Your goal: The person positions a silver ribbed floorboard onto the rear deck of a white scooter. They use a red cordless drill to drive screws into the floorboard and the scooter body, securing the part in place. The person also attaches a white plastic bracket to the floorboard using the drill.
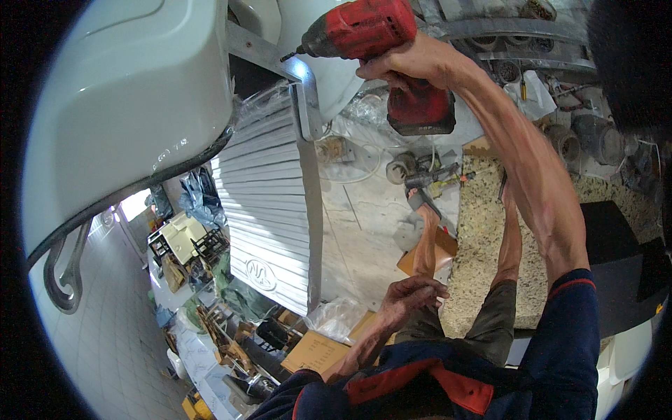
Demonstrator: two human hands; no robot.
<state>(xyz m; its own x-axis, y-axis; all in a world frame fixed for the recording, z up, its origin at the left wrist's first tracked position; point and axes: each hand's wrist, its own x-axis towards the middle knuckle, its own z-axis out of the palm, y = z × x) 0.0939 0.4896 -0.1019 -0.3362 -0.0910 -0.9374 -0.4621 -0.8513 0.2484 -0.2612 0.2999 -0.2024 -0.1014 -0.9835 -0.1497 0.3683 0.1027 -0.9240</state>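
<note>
My right hand (413,63), raised at the top, is closed round the grip of a red and black cordless impact driver (364,29). Its bit points left, close to a grey metal bracket (308,105) lit by the tool's lamp; whether the tip touches the metal I cannot tell. Lower down, in front of my body, my left hand (413,294) is closed with the fingers pinched together. Anything between those fingers is too small to make out. Below the bracket hangs a white ribbed panel (262,203) with an oval emblem.
A glossy white moulded shell (133,84) with a dark rubber edge fills the upper left. Cardboard boxes (315,351) and clear plastic wrap (339,318) lie near my left arm. Speckled stone (483,231) lies below my legs. Assorted metal parts (402,168) are scattered beyond my feet.
</note>
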